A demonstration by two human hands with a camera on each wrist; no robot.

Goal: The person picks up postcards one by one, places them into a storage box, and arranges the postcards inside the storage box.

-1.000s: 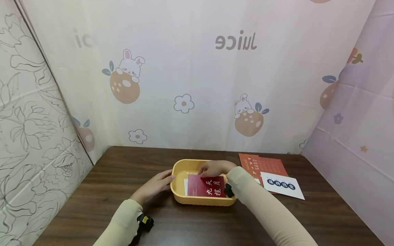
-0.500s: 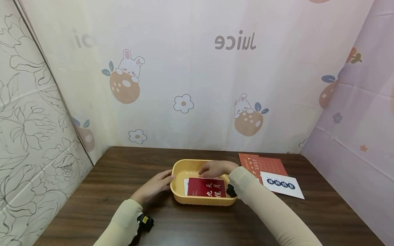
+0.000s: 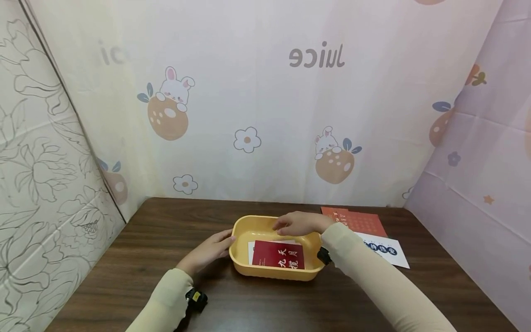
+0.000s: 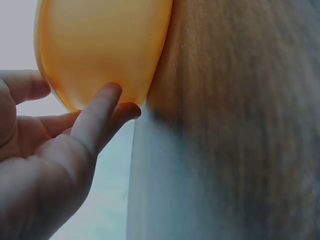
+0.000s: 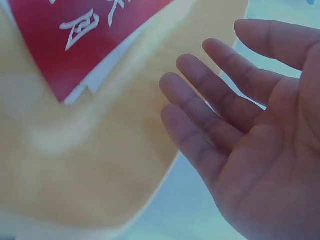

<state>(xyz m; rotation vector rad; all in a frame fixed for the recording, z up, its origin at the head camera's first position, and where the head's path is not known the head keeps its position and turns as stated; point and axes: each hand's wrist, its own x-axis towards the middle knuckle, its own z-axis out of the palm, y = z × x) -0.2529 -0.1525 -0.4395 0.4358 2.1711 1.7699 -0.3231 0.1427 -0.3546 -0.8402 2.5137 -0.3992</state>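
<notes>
A yellow plastic basin [image 3: 274,273] stands on the table. Inside it lies a dark red card with white characters [image 3: 269,253], on top of a white card [image 3: 250,251] that shows only at its edges. My left hand [image 3: 209,251] touches the basin's left end; in the left wrist view its fingertips [image 4: 107,95] rest against the outer wall and rim. Above the basin's far right side is my right hand [image 3: 300,222], palm down. In the right wrist view its fingers [image 5: 200,107] are spread and hold nothing, apart from the cards.
Orange-red cards [image 3: 367,222] and a white card with blue round marks [image 3: 386,249] lie at the table's right, partly behind the right forearm. A patterned curtain [image 3: 265,115] hangs behind the dark wooden table [image 3: 249,306].
My right hand has let go of the red card, which dropped flat in the basin. The hand has risen and moved right. My left hand stays at the basin.
</notes>
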